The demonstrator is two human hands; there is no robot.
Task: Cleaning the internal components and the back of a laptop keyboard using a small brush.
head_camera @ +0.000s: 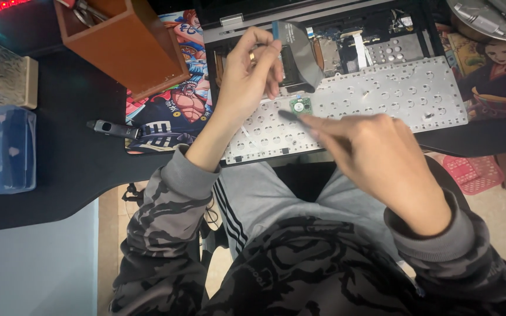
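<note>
— Where are the 2 hands?

— Both over the opened laptop (346,35) on the dark bench (71,169). The left hand (247,73) pinches the end of a grey ribbon cable (301,50) that curves up from the far side. The right hand (376,158) is blurred — fingers curled around a thin dark tool (291,116).

— And the tool's tip?

— Just beside a small green circuit board (300,105) lying on the perforated metal keyboard plate (393,88). A brown wooden holder (130,41) stands far left.
</note>
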